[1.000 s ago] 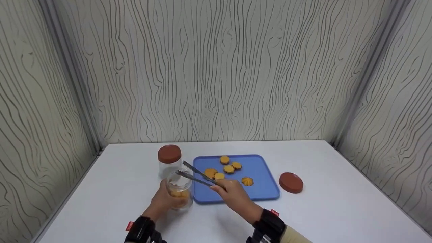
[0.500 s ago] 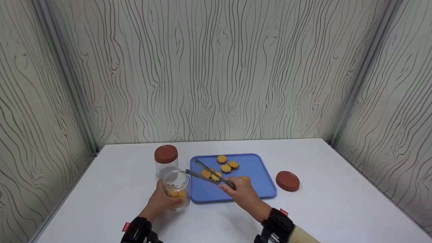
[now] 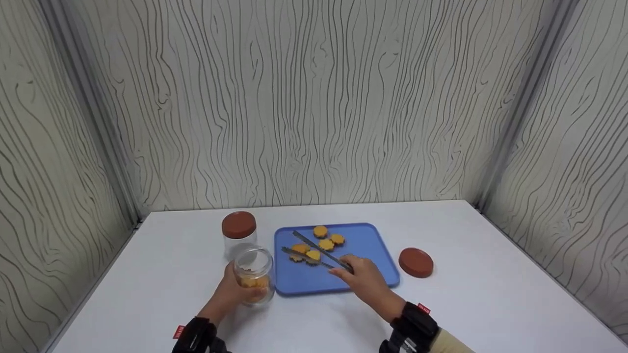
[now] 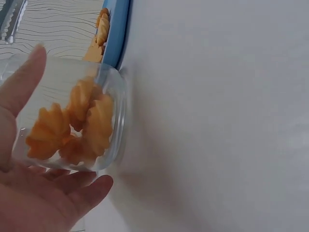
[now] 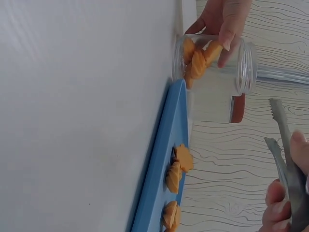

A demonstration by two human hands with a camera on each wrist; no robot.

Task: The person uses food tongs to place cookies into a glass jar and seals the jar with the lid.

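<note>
My left hand (image 3: pixel 236 290) grips a clear, lidless jar (image 3: pixel 255 267) with several yellow-orange cookies (image 4: pixel 77 125) in its bottom. The jar stands upright at the left edge of a blue tray (image 3: pixel 338 284). Metal tongs (image 3: pixel 319 250) are in my right hand (image 3: pixel 365 279), held over the tray, with their serrated tips apart and nothing between them. Below the tongs lie ridged, flower-shaped cookies (image 3: pixel 313 256) on the tray's left part, and more cookies (image 3: pixel 326 244) lie toward its back. The right wrist view shows thumb and fingers around the tongs (image 5: pixel 287 169).
A second jar (image 3: pixel 239 235) with a red-brown lid stands behind the open one. Another red-brown lid (image 3: pixel 416 262) lies right of the tray. Wood-patterned panels (image 3: pixel 304 108) enclose the white table (image 3: pixel 171 274) at the back and sides.
My right hand has carried the tongs from over the jar's mouth rightward over the tray cookies. My left hand keeps its grip on the jar.
</note>
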